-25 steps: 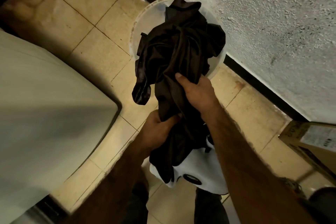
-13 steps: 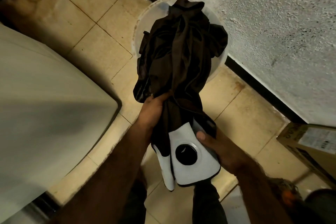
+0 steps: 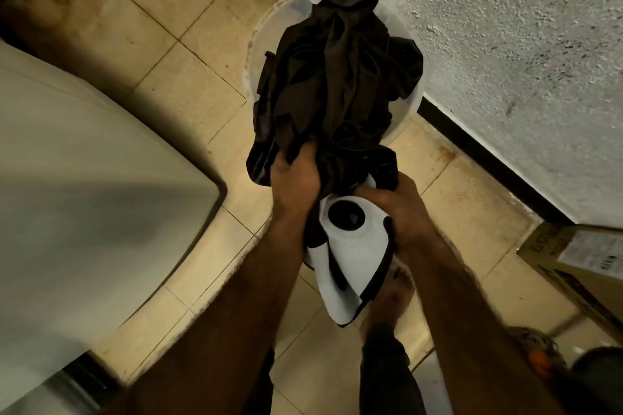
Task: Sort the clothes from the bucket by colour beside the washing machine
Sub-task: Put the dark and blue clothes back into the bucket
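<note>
Clothes are hanging as one dark bundle above the white bucket, which is standing on the tiled floor at twelve o'clock from the hands, just beside the rough wall. The bundle's far part is covering the bucket's mouth; I cannot tell if it is resting inside. The left hand is clenching a fold of the dark cloth at the bundle's near end. The right hand, at four o'clock from the left one, is grasping a white piece with a black round mark. This piece is hanging toward six o'clock, over a bare foot. The washing machine is filling the nine o'clock side, and a cardboard box is sitting at four o'clock.
</note>
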`<state>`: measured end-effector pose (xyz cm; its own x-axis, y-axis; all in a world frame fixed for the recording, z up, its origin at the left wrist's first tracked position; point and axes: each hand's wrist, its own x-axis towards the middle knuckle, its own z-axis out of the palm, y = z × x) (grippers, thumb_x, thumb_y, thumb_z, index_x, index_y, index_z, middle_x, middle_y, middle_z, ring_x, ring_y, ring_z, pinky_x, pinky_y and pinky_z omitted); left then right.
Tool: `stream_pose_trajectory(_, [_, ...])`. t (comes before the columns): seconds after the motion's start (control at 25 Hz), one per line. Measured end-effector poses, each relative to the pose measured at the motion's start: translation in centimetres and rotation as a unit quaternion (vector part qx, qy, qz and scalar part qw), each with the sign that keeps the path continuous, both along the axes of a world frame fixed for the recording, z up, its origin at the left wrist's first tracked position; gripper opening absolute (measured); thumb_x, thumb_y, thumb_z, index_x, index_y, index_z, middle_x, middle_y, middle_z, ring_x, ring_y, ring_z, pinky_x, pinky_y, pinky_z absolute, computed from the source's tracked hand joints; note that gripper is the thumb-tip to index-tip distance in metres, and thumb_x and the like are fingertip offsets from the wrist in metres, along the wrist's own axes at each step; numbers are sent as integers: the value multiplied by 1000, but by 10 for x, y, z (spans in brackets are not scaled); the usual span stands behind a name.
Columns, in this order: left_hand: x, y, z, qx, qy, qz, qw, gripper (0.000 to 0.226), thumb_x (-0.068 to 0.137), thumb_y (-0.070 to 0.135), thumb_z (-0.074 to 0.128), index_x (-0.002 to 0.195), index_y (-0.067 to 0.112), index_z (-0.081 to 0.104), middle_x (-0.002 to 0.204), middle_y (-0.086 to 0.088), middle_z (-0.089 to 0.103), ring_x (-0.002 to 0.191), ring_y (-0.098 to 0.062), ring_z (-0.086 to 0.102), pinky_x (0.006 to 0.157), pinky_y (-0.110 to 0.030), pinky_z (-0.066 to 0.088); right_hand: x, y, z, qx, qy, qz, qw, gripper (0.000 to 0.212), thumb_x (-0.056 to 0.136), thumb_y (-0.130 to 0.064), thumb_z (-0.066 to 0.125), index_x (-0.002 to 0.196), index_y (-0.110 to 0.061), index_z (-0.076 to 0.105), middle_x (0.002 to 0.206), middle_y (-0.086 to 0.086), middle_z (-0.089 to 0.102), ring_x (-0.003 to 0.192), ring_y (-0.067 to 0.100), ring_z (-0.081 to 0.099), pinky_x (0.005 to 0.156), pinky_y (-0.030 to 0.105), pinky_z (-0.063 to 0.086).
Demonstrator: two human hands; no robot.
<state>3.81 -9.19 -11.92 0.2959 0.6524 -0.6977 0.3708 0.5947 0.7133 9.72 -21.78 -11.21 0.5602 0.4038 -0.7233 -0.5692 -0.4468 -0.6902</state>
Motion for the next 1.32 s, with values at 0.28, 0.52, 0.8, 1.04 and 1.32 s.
stream_pose_trajectory(0.28, [-30,11,2,-161,67,-66,982,81,77,79,57,140,28,51,128,-3,64,107,-28,65,82,-45,57,38,38,-23,41,-52,-169,983,44,80,-12,76,124,-17,67,108,0,76,100,22,74,87,41,62])
stream_pose_trajectory(0.52, [6,29,-16,-43,27,-19,999,48,94,54,56,131,23,61,119,0,70,109,-23,67,94,-47,57,58,71,-67,-68,-292,-90,950,80,79,-18,82,148,-11,42,140,5,60,128,20,58,103,19,41])
stream_pose_trajectory(0.8, [22,50,-35,358,107,-158,914,65,85,44,70,142,25,45,143,-2,47,130,-20,49,103,-37,53,74,100,-113,-200,-436,76,874,85,86,-26,74,157,-12,31,148,18,46,134,36,51,106,48,50])
stream_pose_trajectory(1.04, [34,92,-87,394,277,-528,699,85,85,65,58,156,42,17,168,-8,-11,154,-38,-3,120,-68,6,85,103,-144,-307,-450,276,792,97,78,-35,83,157,-26,29,165,20,18,149,44,25,106,59,47])
stream_pose_trajectory(1.32, [85,125,-139,235,313,-672,629,84,88,71,43,158,38,11,168,-8,5,153,-37,12,124,-60,11,118,123,-176,-376,-302,464,743,69,90,-44,69,149,-23,40,169,13,-11,155,43,1,115,59,35])
